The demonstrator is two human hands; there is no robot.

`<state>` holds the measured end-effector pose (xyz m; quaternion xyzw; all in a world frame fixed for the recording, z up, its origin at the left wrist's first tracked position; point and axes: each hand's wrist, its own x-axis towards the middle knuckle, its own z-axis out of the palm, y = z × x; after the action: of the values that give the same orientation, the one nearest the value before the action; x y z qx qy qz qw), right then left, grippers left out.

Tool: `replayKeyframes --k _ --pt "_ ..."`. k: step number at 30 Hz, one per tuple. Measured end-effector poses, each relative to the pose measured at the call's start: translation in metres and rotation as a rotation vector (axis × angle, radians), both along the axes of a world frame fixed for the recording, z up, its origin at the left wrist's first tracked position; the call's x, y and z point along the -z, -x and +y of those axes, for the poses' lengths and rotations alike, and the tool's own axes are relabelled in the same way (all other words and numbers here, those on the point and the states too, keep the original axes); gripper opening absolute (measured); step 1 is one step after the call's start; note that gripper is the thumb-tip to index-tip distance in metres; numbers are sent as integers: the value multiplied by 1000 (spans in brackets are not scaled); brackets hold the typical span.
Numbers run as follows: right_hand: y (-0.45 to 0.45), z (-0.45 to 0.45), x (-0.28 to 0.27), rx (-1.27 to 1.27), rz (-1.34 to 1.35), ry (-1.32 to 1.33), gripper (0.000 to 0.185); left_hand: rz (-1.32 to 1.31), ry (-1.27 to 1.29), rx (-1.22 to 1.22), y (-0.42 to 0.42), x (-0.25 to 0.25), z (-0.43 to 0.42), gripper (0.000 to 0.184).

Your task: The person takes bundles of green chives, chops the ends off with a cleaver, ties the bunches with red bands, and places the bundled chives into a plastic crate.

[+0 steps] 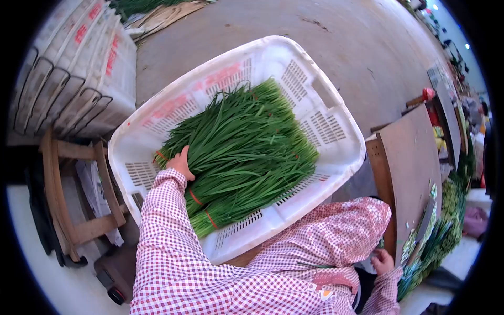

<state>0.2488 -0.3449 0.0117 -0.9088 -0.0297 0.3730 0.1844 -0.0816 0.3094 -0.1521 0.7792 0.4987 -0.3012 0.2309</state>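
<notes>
Touching leafy green bundles [239,139], the left hand [180,164] reaches into a white crate [349,137].

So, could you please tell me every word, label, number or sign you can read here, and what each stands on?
None is legible.
Stacked white crates: red marks, too blurred to read.
White basket: red marks on its wall, too faint to read.
</notes>
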Motion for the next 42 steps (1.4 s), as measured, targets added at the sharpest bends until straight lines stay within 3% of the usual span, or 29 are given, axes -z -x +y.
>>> replayKeyframes --k 3,6,8,13,15,16,18,19,21,23,24,26,28,30,35,36,39,41,42 --pt "-5 9 -4 -33 -52 -2 35 -21 98 12 -1 2 -9 115" --pt "14 12 -25 88 -10 -45 34 -86 277 43 10 7 -4 113" --pt "30 2 -33 169 18 -50 33 23 329 -162 1 6 -11 113" --pt "54 -66 -14 323 -40 -86 30 -44 -17 -73 16 51 -20 114" --pt "70 -92 -34 279 -187 -42 28 -242 -187 -28 14 49 -26 101" --pt "83 -115 -42 320 -309 -46 27 -533 -90 -58 6 53 -27 96" --pt "83 -126 -68 457 -439 -112 23 -812 -148 -46 -17 45 -46 93" --pt "90 -133 -73 596 -525 -187 24 -934 -171 130 -32 46 -47 94" --pt "96 -159 -76 767 -580 -87 27 -874 -433 180 -77 44 -68 95" --pt "121 -183 -72 927 -461 -2 31 -140 -477 255 -128 32 -108 96" --pt "139 -192 -73 959 -379 58 34 99 -471 339 -142 24 -125 100" --pt "188 -203 -76 1029 -266 94 35 191 -379 338 -139 60 -128 102" --pt "222 -201 -39 1034 -127 133 34 184 -278 390 -136 54 -102 103" --pt "271 -202 14 1026 15 173 34 -54 -465 663 -107 149 -29 91" --pt "353 -168 92 978 392 75 46 -82 -344 537 -175 64 -110 89" --pt "367 -167 102 1095 524 -36 49 -97 -342 549 -189 57 -123 88" --pt "371 -166 100 1169 544 -86 47 -152 -330 601 -225 37 -156 87" --pt "398 -189 171 1163 437 -120 39 -164 -324 625 -242 26 -176 86" --pt "394 -194 187 1374 206 -192 32 -170 -326 633 -250 19 -182 86"
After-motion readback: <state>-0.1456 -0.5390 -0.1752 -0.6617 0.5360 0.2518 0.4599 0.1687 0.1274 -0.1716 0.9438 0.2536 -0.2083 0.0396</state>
